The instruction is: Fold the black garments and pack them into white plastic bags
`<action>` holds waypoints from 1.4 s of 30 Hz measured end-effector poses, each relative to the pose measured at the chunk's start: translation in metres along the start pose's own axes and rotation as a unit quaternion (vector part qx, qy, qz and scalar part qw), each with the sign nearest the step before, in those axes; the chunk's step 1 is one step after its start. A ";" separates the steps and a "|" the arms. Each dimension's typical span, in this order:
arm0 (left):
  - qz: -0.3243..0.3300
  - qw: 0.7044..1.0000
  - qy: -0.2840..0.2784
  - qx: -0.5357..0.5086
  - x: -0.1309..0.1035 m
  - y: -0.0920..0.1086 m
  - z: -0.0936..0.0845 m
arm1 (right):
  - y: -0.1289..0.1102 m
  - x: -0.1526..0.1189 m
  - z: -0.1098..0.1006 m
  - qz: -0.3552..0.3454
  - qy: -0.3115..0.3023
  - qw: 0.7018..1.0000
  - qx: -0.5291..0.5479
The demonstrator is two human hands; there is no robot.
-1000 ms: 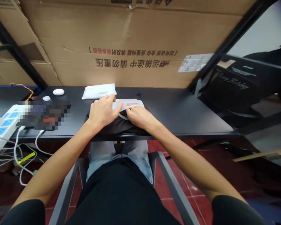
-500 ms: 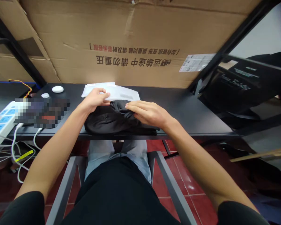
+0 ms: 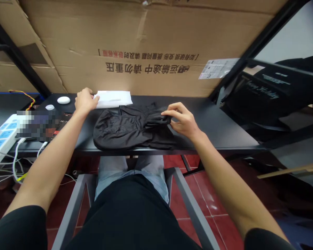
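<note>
A black cloth garment (image 3: 120,128), thin and creased, lies bunched along the front edge of the black desk. My right hand (image 3: 182,119) pinches a raised fold of it at its right side between thumb and fingers. Behind the cloth, close to the cardboard, is a flat white packet (image 3: 113,99) that looks like folded plastic or paper. My left hand (image 3: 85,100) grips the packet's left end, its thumb at the near corner and the other fingers curled, partly out of sight.
A large cardboard sheet (image 3: 146,34) stands upright behind the desk (image 3: 214,121). To the left are a white power strip (image 3: 5,133) with cables, blurred phone-like devices, a white oval case (image 3: 63,100) and a small white cap (image 3: 50,107). A black bag (image 3: 261,93) sits at right.
My left hand has moved left and back, and the white packet now lies clear of the cloth, looking narrower. My right hand has shifted right with the fold, spreading the black garment wider.
</note>
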State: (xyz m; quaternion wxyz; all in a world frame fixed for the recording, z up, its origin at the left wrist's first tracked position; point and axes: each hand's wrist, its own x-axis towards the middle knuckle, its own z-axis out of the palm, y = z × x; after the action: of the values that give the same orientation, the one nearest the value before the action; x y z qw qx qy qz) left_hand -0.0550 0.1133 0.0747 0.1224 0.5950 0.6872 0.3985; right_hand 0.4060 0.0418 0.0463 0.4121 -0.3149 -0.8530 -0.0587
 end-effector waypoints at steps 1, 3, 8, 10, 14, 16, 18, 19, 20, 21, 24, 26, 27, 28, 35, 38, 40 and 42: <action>0.010 0.999 0.026 0.041 -0.007 0.004 -0.001 | 0.003 0.000 0.003 0.019 0.011 1.000 0.001; 0.041 0.990 0.063 0.117 -0.025 0.019 0.001 | 0.008 0.000 0.009 0.048 0.027 0.998 0.010; 0.161 0.982 -0.020 0.102 -0.085 0.082 0.027 | 0.015 -0.005 0.019 0.079 -0.033 0.995 0.058; 0.222 0.968 -0.091 0.073 -0.111 0.108 0.045 | 0.017 -0.012 0.016 0.088 -0.085 0.989 0.081; 0.316 0.930 -0.163 0.097 -0.154 0.148 0.087 | 0.017 -0.028 0.004 0.127 -0.109 0.979 0.113; 0.339 0.916 -0.167 0.135 -0.165 0.160 0.104 | 0.014 -0.033 0.000 0.151 -0.078 0.979 0.114; 0.344 0.909 -0.170 0.165 -0.168 0.166 0.115 | 0.010 -0.035 -0.003 0.171 -0.031 0.979 0.108; 0.340 0.908 -0.172 0.172 -0.167 0.167 0.117 | 0.008 -0.034 -0.003 0.179 -0.008 0.978 0.105; 0.334 0.910 -0.173 0.174 -0.166 0.166 0.117 | 0.005 -0.033 -0.003 0.184 0.012 0.977 0.103; 0.325 0.914 -0.171 0.170 -0.164 0.164 0.116 | 0.003 -0.032 -0.003 0.186 0.024 0.977 0.102; 0.304 0.931 -0.156 0.132 -0.157 0.154 0.106 | 0.000 -0.027 0.002 0.173 0.008 0.980 0.097; 0.292 0.939 -0.153 0.093 -0.152 0.146 0.096 | 0.001 -0.025 0.008 0.149 -0.031 0.986 0.072; 0.286 0.943 -0.155 0.072 -0.150 0.142 0.091 | 0.003 -0.025 0.011 0.138 -0.050 0.988 0.056; 0.278 0.946 -0.159 0.050 -0.149 0.138 0.085 | 0.005 -0.025 0.014 0.129 -0.065 0.989 0.039; 0.218 0.966 -0.139 -0.009 -0.145 0.118 0.060 | 0.009 -0.026 0.015 0.169 -0.034 0.985 0.023; 0.188 0.975 -0.106 0.058 -0.150 0.107 0.054 | 0.001 -0.023 0.011 0.162 -0.015 0.984 0.066; 0.188 0.973 -0.086 0.107 -0.157 0.099 0.048 | -0.003 -0.022 0.008 0.125 -0.048 0.989 0.064; 0.193 0.967 -0.055 0.155 -0.166 0.093 0.040 | -0.005 -0.022 0.007 0.090 -0.097 0.990 0.053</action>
State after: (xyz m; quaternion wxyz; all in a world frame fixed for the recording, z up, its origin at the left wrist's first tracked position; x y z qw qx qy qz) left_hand 0.0815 -0.0246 0.0622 -0.0126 0.7490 0.6053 0.2693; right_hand 0.4089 0.0294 0.0265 0.3468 -0.3725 -0.8590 0.0553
